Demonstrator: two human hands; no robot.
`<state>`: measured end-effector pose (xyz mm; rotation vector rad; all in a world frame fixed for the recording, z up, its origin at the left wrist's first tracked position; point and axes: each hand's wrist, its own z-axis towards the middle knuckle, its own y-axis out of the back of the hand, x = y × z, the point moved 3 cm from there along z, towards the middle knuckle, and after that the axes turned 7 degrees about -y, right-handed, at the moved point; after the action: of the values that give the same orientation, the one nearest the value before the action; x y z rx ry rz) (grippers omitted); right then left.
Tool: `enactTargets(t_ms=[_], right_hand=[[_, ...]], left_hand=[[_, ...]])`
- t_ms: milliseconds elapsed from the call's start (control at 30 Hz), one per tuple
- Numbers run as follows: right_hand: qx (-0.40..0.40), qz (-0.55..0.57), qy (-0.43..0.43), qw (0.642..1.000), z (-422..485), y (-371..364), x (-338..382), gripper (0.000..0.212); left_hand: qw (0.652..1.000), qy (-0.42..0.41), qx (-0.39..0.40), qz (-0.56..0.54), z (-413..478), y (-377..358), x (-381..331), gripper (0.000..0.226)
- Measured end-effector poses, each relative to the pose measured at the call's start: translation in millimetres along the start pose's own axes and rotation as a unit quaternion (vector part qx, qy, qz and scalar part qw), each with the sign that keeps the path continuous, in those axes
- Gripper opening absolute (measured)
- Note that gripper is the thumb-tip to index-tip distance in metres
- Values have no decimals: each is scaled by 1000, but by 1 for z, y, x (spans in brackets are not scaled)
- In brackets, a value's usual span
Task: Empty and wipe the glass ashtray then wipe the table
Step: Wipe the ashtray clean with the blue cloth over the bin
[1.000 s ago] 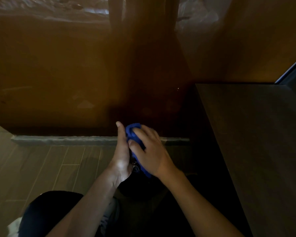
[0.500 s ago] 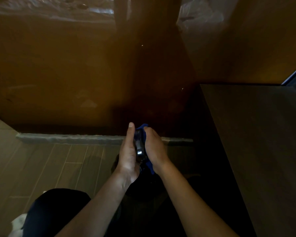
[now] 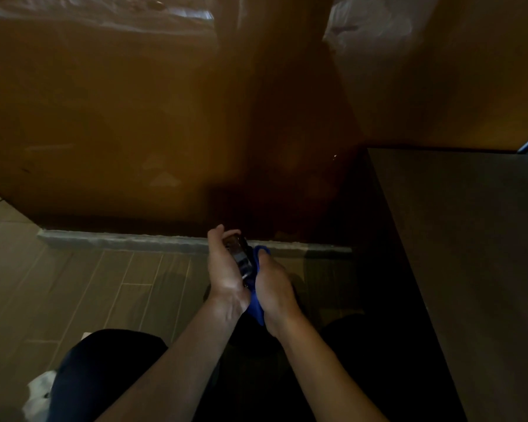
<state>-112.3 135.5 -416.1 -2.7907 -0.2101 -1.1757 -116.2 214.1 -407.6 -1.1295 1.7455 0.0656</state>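
Head view, dim light: an orange-brown wall (image 3: 119,117) fills the top, a dark table (image 3: 470,254) runs down the right, tiled floor (image 3: 89,293) lies lower left. Over the floor, the left hand (image 3: 226,275) clasps the glass ashtray (image 3: 240,254) on edge, while the right hand (image 3: 272,287) presses a blue cloth (image 3: 255,309) against it.

The left hand (image 3: 226,275) grips the glass ashtray (image 3: 241,257) on edge — the right hand (image 3: 272,287) presses a blue cloth (image 3: 255,309) against it.
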Motion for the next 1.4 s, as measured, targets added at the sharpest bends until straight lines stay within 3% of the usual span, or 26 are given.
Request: enactTargets(t_ms=[200,367,533,700,833,933,1067,1167,1267,1400], right_hand=[[33,-9,0,999,-10,-2,-8,36],[5,46,13,999,-5,16,-4,36],[-27,101,86,991,-4,38,3,33],[-76,-27,201,976,-5,40,6,32],[-140,-260,301,907,0,47,12,46],[-134,-373,338,854,1,46,27,41],[-40,-540,376,752,5,40,45,43],[20,-613,352,707,11,35,54,39],[2,-528,342,777,12,35,58,24],[-119,-412,286,857,7,32,41,27]], left_hand=[[999,-16,-41,14,12,4,-9,23],[992,-56,38,104,18,3,-12,37],[973,-51,122,188,17,-6,-17,64],[954,-112,118,251,16,-8,-16,62],[914,-187,115,340,16,-3,-22,56],[853,-261,118,436,10,0,-27,58],[777,-295,152,535,7,-1,-31,66],[783,-250,163,546,8,-1,-30,64],[812,-238,136,515,14,-1,-33,50],[883,-240,92,392,21,-1,-32,66]])
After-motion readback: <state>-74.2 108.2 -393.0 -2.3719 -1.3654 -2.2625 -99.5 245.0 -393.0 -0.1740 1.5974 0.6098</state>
